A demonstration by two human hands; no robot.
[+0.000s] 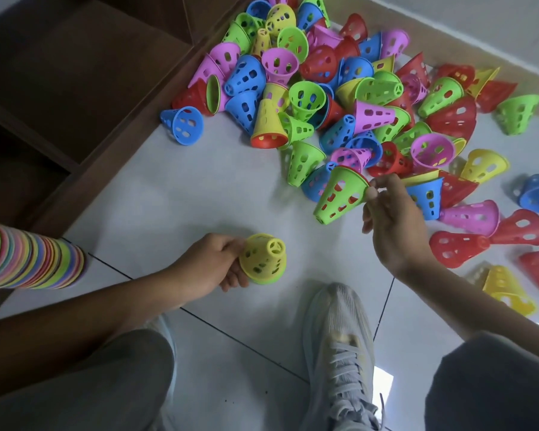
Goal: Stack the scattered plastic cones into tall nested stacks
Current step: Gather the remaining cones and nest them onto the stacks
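Note:
A big pile of perforated plastic cones (339, 88) in red, blue, green, yellow and pink lies scattered on the pale tiled floor. My left hand (209, 265) grips a short nested stack (263, 259) with a yellow cone on top and a green rim showing beneath, standing on the floor. My right hand (389, 219) pinches the rim of a green cone (339, 194) between thumb and fingers, holding it tilted in the air to the upper right of the short stack. A tall multicoloured nested stack (28, 259) lies at the far left.
Dark wooden shelving (75, 88) borders the floor on the left. My grey sneaker (339, 353) and both knees fill the bottom of the view. Loose red, yellow and blue cones (492, 231) spread along the right side. Bare tile (215, 188) lies between the pile and my hands.

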